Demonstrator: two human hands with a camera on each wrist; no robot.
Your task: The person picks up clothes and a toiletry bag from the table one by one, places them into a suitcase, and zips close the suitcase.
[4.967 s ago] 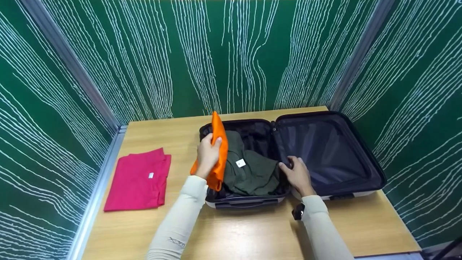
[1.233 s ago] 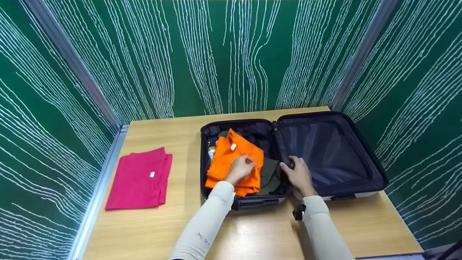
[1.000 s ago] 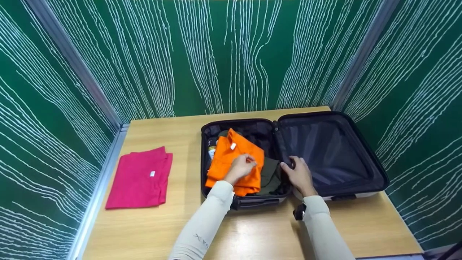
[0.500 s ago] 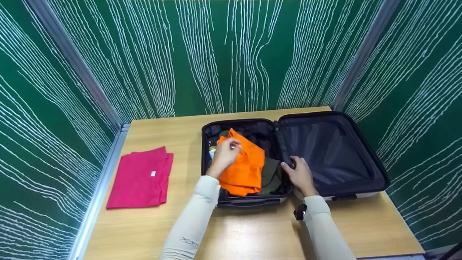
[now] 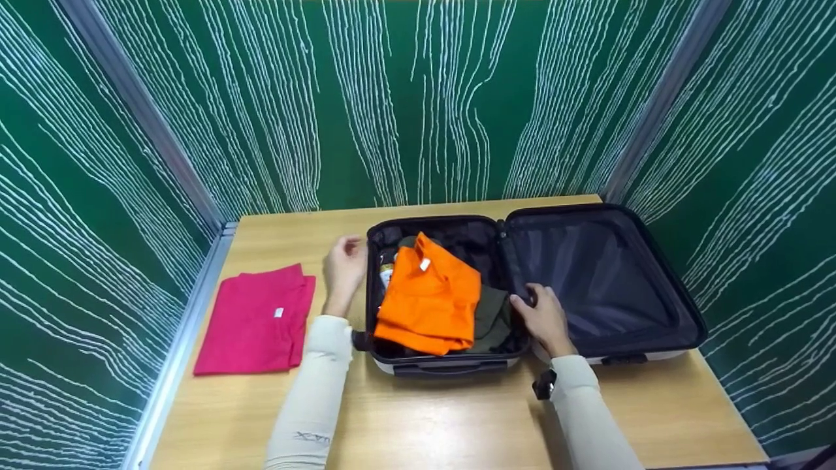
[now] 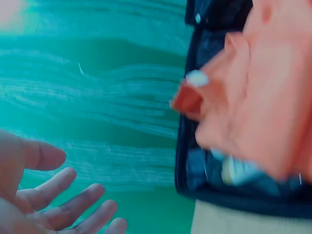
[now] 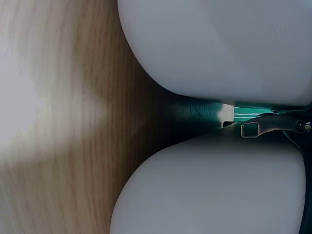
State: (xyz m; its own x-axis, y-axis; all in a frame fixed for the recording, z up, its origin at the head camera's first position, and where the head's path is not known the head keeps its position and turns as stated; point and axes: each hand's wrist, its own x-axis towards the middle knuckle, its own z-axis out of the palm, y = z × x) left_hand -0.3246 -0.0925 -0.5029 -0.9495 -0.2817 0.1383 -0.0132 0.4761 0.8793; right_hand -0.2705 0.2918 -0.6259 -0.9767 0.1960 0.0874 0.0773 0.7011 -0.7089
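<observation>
Drawn back from the orange garment (image 5: 431, 300) packed in the suitcase (image 5: 591, 274), my left hand (image 5: 345, 264) hovers, fingers (image 6: 80, 202) loose and empty, my right hand (image 5: 545, 318) grips its hinged edge, the pink garment (image 5: 255, 326) on the tabletop (image 5: 424, 421) apparently left to pack.

free: above pink garment (image 5: 251, 326) | barrier: suitcase rim (image 5: 370, 287) between left hand (image 5: 345, 266) and orange garment (image 5: 431, 297)
</observation>
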